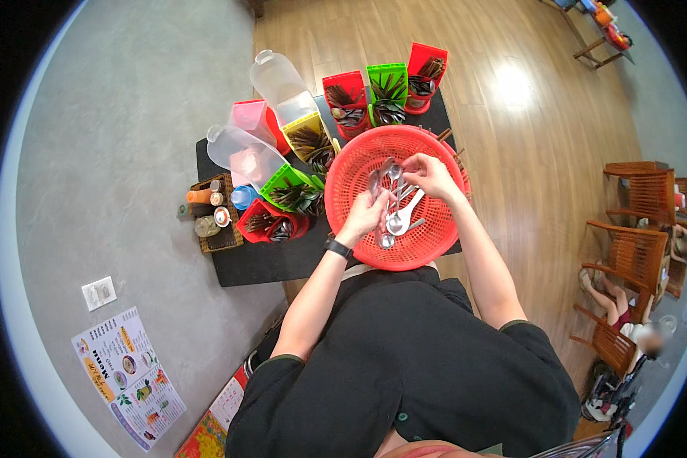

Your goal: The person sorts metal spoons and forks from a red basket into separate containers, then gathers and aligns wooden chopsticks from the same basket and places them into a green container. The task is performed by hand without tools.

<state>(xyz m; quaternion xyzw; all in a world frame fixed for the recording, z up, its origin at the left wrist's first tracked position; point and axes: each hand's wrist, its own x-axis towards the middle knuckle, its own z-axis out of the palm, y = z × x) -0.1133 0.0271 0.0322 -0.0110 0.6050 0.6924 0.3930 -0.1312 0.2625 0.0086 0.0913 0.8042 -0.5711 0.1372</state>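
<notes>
A red plastic colander basket (352, 150) sits before me at the near side of a black table (246, 269). Metal spoons lie in it, along with a white soup spoon (406, 214). My left hand (366, 217), with a black band on its wrist, is closed around several metal spoons (374, 182) over the basket's left half. Over the right half, my right hand (432, 176) has its fingers bent near the bowl of a metal spoon (395, 170). Whether those fingers grip anything is too small to tell.
Cutlery holders with chopsticks and spoons line the table: a green one (292, 192), a yellow one (309, 140) and several red ones (343, 91). Chopsticks (445, 135) poke out beyond the basket's right rim. A wicker condiment basket (223, 243) stands by the wall. People sit on wooden chairs (630, 252) far right.
</notes>
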